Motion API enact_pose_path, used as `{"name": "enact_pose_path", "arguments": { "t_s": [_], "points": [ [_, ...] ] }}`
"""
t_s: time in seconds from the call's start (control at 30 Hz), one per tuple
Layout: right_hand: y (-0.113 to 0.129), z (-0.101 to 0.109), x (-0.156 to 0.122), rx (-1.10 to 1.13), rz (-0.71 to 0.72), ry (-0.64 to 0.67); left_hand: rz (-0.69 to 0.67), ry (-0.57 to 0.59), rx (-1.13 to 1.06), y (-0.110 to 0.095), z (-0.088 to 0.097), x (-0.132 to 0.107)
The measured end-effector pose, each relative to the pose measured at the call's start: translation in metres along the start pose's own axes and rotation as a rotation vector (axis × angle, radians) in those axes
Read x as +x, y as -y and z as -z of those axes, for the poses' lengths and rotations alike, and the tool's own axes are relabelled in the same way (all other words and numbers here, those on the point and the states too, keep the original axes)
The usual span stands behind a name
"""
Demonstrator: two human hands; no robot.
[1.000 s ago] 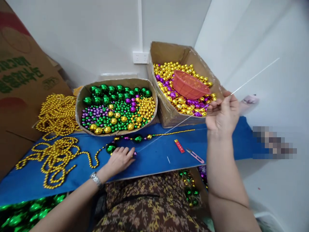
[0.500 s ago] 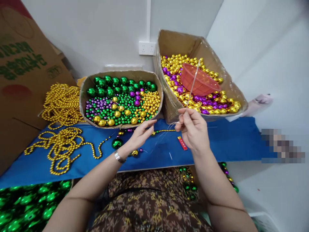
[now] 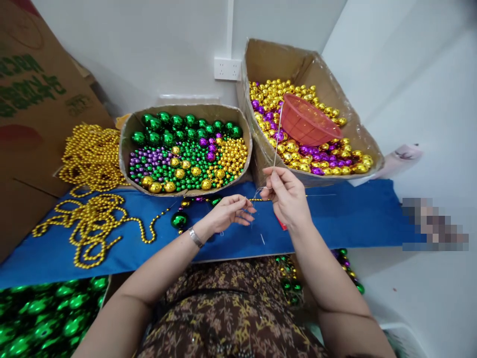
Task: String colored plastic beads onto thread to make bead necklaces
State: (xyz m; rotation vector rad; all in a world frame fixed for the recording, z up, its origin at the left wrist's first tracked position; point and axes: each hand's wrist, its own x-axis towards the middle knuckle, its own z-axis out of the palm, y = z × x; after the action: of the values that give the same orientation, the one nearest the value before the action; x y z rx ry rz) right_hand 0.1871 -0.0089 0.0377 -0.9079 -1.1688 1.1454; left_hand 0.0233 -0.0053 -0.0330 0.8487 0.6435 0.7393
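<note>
My right hand (image 3: pixel 286 196) is raised over the blue board (image 3: pixel 354 214), fingers pinched on a long thin needle (image 3: pixel 278 136) that points up toward the right box. My left hand (image 3: pixel 229 214) hovers just left of it, fingertips pinched on the fine thread (image 3: pixel 257 191) that runs between the two hands. Below the hands lies a partly strung strand of beads (image 3: pixel 194 204), with a large green bead (image 3: pixel 179 220) at its left end and small gold beads beyond.
A cardboard box (image 3: pixel 184 149) of green, purple and gold beads stands behind. A second box (image 3: pixel 309 134) at right holds gold and purple beads and a red basket (image 3: pixel 307 125). Gold bead strands (image 3: pixel 91 219) pile at left. Green beads (image 3: pixel 48 313) lie below.
My right hand has come in from the far right with the needle, now upright. My left hand lifted off the board and closed on the thread beside it.
</note>
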Motion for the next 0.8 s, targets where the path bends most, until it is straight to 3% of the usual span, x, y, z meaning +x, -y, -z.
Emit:
{"name": "enact_pose_path", "arguments": {
  "t_s": [0.3,0.5,0.6,0.7,0.8],
  "points": [
    [0.000,-0.002,0.000,0.020,-0.013,0.004,0.122,0.110,0.076,-0.003,0.002,-0.009],
    [-0.003,-0.002,0.000,0.011,-0.020,0.011,0.019,0.097,0.248,0.005,0.006,-0.009],
    [-0.003,0.001,-0.003,-0.105,0.031,0.003,-0.128,0.029,0.571,0.012,0.017,-0.007],
    [-0.003,0.007,-0.007,-0.297,0.124,-0.019,-0.278,0.004,1.173,0.022,0.037,-0.014],
    [-0.008,0.010,-0.011,-0.304,0.127,-0.021,-0.271,0.028,1.677,0.033,0.057,-0.029]
  ]
}}
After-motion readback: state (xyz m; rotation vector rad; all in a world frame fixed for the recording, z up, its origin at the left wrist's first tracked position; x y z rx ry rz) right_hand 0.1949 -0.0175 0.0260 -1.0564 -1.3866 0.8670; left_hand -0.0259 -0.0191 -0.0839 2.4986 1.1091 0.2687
